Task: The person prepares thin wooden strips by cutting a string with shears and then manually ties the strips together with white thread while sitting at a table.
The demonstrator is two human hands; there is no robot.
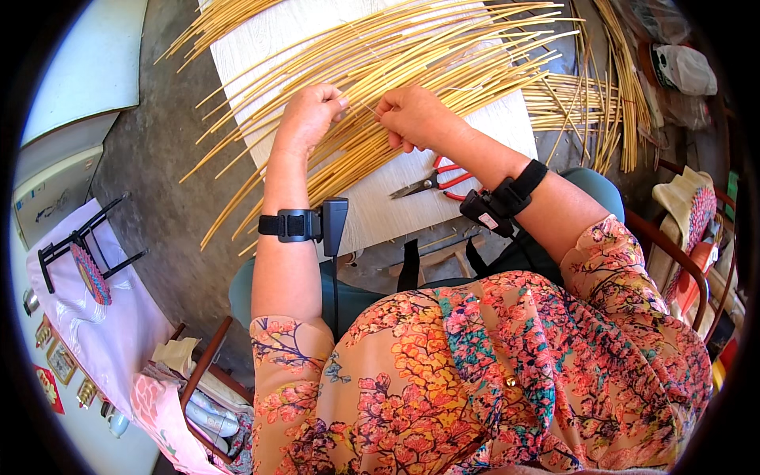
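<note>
A layer of long yellow reed-like sticks (348,162) lies slantwise over a pale wood-grain board (380,222). Above them, my left hand (309,116) is closed in a pinch, thumb against fingers. A little to its right, my right hand (417,119) is also closed, its fingers curled in. Between the two runs a short, thin pale string (367,106), one end at each hand's fingertips. Shears with red handles (431,181) rest on the board below my right hand, blades pointing left.
More sticks (574,103) lie beyond the board on the right, and a bundle (226,22) is at the far left. A wooden chair arm (669,249) stands at my right. On the left are a cloth-covered table (119,297) and a white cabinet (59,186).
</note>
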